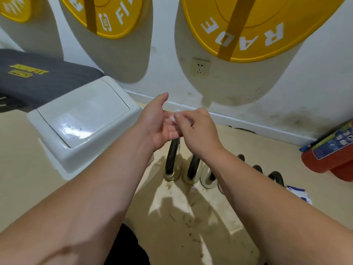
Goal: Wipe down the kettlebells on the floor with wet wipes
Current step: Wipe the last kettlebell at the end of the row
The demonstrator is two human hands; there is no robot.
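Observation:
A row of kettlebells [172,165] with black handles and pale bodies stands on the beige floor below my hands; my right forearm covers part of the row. Above them my left hand [159,121] is held palm up with fingers relaxed. My right hand [196,127] meets it, its curled fingers and thumb pinching a small crumpled white wet wipe [174,116] against the left fingers. A blue and white wipes packet [299,194] lies on the floor to the right, partly hidden by my right arm.
A white lidded bin [84,121] stands close on the left. Behind it lies a dark mat [38,77]. Yellow weight plates [238,25] hang on the white wall above a socket [200,67]. A red fire extinguisher [332,150] lies at the right.

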